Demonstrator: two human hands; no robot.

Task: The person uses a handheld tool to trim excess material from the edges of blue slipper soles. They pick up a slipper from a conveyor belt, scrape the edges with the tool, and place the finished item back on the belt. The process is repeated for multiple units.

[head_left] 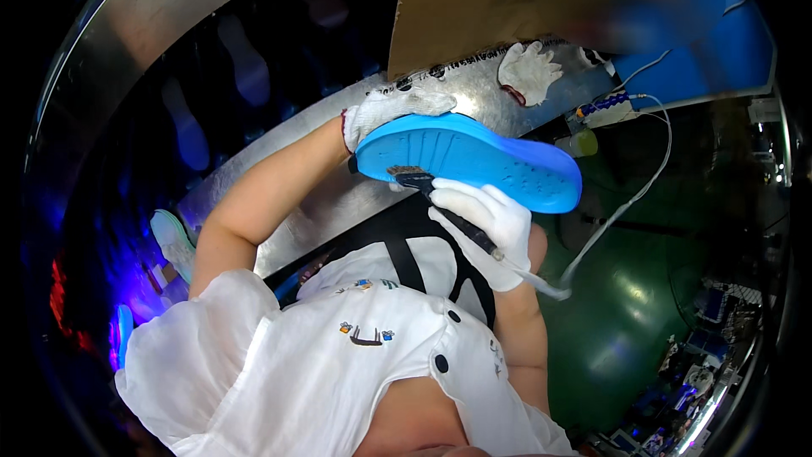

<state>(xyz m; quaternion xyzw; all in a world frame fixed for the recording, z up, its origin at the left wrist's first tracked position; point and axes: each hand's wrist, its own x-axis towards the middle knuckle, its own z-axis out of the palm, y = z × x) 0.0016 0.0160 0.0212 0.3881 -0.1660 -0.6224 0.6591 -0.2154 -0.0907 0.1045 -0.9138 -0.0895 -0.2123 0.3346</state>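
A bright blue shoe sole (474, 156) is held up over the metal bench edge, its broad face toward me. My left hand (397, 110), in a white knit glove, grips the sole along its far left edge. My right hand (486, 224), also gloved in white, is closed round the black handle of a brush (414, 179). The brush's bristles touch the sole's surface near its left end. A pale cord or tube runs from the brush's handle end out to the right.
A spare white glove (529, 73) lies on the metal bench (288, 118) beside a brown cardboard sheet (474, 8). Pale soles (244, 59) rest in the dark area beyond. A blue panel (694, 51) stands at far right, with the cord (630, 200) hanging below it over green floor.
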